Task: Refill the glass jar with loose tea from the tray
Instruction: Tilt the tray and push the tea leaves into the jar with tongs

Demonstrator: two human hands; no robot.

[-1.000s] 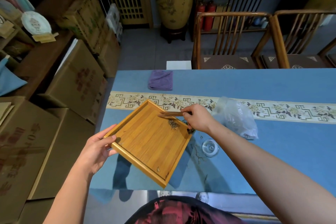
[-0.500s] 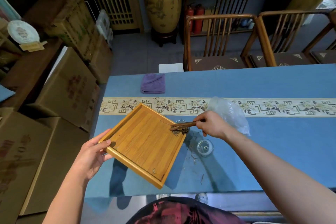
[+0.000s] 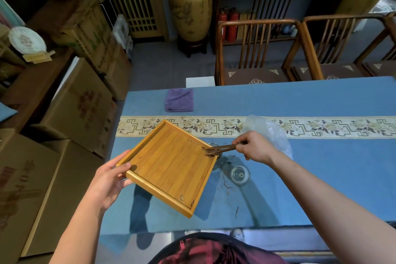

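My left hand [image 3: 108, 180] grips the left corner of a square bamboo tray [image 3: 169, 165] and holds it tilted above the blue table. My right hand [image 3: 256, 147] pinches wooden tongs [image 3: 221, 149] whose tips rest on a small clump of loose tea [image 3: 209, 152] at the tray's right corner. The glass jar [image 3: 212, 144] stands under that corner, mostly hidden by the tray. A round glass lid [image 3: 240, 174] lies on the cloth just right of the tray. Stray tea leaves [image 3: 226, 185] are scattered on the cloth near the lid.
A crumpled clear plastic bag [image 3: 267, 133] lies behind my right hand. A folded purple cloth [image 3: 179, 100] sits near the far table edge. Wooden chairs [image 3: 257, 53] stand beyond the table, and cardboard boxes [image 3: 81, 105] are stacked to the left.
The tongs have swept the tea from the tray's upper middle down to its right corner over the jar. My left hand keeps hold of the tray.
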